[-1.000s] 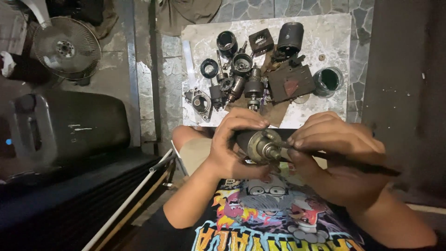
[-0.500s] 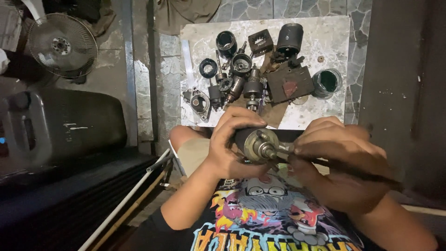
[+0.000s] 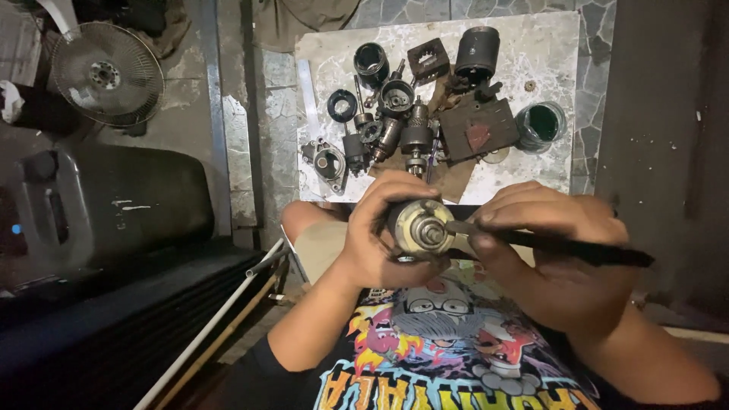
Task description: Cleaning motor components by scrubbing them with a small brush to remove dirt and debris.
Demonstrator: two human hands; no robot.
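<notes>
Gripping one round metal motor part [image 3: 420,228], the left hand [image 3: 372,235] clamps it; the right hand [image 3: 554,250] pinches one black tool [image 3: 562,247].

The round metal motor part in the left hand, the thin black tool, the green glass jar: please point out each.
round metal motor part [image 3: 422,226], head view, its shiny end face.
thin black tool [image 3: 585,250], head view, its shaft.
green glass jar [image 3: 541,124], head view, its rim.

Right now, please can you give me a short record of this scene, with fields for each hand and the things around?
left hand: wrapped around a round metal motor part, end face toward the camera
right hand: holds a thin dark tool, tip at the motor part
board: pale, speckled, lies on the floor ahead
on the board: many dark motor parts, a small green tub
left side: a fan, a dark plastic can
</notes>
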